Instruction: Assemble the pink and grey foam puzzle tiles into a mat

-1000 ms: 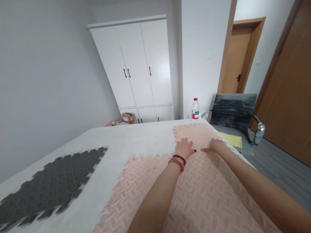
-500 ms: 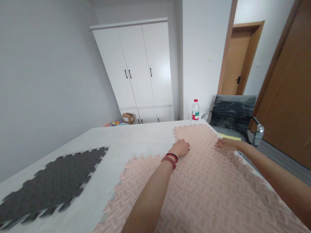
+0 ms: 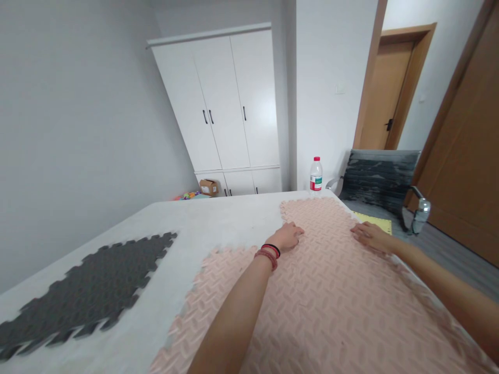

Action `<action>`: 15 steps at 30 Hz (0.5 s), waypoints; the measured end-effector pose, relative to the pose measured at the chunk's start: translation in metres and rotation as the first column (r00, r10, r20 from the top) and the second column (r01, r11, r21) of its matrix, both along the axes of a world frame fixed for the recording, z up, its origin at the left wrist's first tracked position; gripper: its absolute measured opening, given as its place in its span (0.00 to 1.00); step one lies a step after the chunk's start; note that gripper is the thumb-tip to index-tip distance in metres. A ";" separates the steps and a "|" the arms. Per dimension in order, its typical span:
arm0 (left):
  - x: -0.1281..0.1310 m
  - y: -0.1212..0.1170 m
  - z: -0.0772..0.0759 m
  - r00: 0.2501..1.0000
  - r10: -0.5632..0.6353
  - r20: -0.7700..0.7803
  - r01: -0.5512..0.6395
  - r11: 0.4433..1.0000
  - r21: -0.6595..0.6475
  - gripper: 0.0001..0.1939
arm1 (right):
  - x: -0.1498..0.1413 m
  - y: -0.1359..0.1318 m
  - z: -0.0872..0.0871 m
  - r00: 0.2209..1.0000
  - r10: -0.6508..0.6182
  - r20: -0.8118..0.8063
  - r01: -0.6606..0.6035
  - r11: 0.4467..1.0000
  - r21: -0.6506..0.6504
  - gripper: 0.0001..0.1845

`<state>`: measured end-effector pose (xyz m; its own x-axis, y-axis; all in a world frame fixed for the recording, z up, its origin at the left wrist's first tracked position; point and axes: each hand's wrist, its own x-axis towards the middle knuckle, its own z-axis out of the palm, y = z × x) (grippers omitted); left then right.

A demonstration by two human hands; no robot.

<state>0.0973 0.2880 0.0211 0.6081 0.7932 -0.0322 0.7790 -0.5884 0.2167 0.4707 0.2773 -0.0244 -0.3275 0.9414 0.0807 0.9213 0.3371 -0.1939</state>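
Pink foam floor mats (image 3: pixel 331 291) with a raised tread pattern cover the right part of the table, and their toothed edges show at the left and far sides. My left hand (image 3: pixel 287 236), with bracelets at the wrist, lies palm down at the inner corner of the pink foam, its fingers stretched out on the surface. Near the right edge, my right hand (image 3: pixel 372 237) rests on the same foam with its fingers extended and slightly spread. Neither hand grasps anything. A dark grey foam mat (image 3: pixel 97 283) with toothed edges lies apart on the left.
The white table (image 3: pixel 218 218) bears a plastic bottle (image 3: pixel 316 176) with a red cap at its far right corner. Beyond the right edge stands a dark chair (image 3: pixel 380 176) holding a yellow sheet (image 3: pixel 376 222). A white wardrobe (image 3: pixel 234 104) and a cardboard box (image 3: pixel 209 187) are behind.
The view has shifted slightly. My right hand has moved a little along the right edge, with its fingers lying flatter. My left hand stays at about the same spot on the pink foam.
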 end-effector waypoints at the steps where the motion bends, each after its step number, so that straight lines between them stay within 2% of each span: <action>1: 0.000 0.000 -0.001 1.000 0.002 0.006 -0.002 1.000 -0.002 0.27 | -0.004 0.000 0.001 0.999 -0.026 0.032 0.025 1.000 0.006 0.22; 6: 0.000 -0.007 0.002 0.999 -0.001 0.053 0.002 1.000 -0.017 0.22 | -0.025 -0.003 0.011 0.985 -0.088 0.146 0.090 0.996 -0.009 0.15; 10: -0.016 -0.029 0.018 0.993 0.007 0.122 -0.005 1.000 -0.013 0.16 | -0.032 -0.012 0.016 0.983 -0.096 0.159 0.096 0.995 0.009 0.15; 13: -0.054 -0.054 0.036 0.979 0.061 0.194 -0.067 0.997 0.025 0.14 | -0.032 -0.025 0.015 0.985 -0.089 0.146 0.080 0.995 0.064 0.18; 15: -0.096 -0.071 0.051 0.960 0.144 0.242 -0.158 0.986 0.043 0.11 | -0.030 -0.032 0.012 0.990 -0.063 0.128 0.049 0.993 0.107 0.20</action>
<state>0.0012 0.2168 0.0719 0.4655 0.8723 0.1500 0.7905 -0.4859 0.3727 0.4408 0.2452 -0.0128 -0.2884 0.9475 0.1380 0.9545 0.2960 -0.0376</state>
